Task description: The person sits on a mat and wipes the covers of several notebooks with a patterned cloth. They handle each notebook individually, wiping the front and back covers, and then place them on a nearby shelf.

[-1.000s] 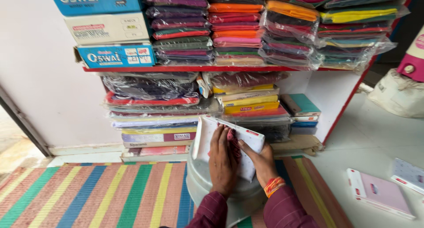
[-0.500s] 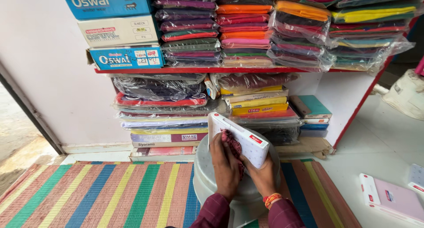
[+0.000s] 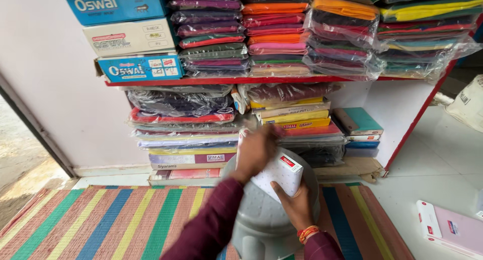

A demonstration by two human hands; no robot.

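atop the grey stool [image 3: 261, 214], both hands [image 3: 256, 152] hold a white box [image 3: 279, 177].

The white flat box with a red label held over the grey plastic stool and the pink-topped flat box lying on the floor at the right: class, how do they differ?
The white flat box with a red label is tilted on edge, gripped by the right hand; the pink-topped flat box lies flat, untouched. One face is dotted white, the other plain pink. Both are flat, red-labelled boxes.
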